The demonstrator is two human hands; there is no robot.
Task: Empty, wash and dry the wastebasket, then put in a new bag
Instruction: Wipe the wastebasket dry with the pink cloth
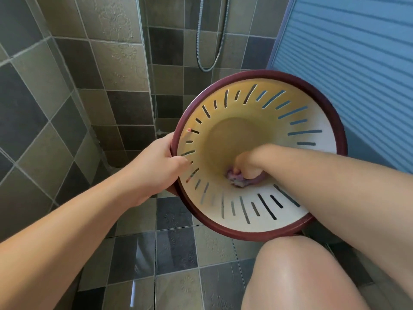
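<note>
Head view: I hold the wastebasket (259, 151) tilted toward me above the tiled floor (178, 253).
My left hand (156, 162) grips its dark red rim; my right hand (248, 166), deep inside, seems curled round a purple cloth (237, 179) against the wall.

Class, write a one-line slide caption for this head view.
Left hand holds the wastebasket by its rim while the right hand wipes inside with a purple cloth.
</note>
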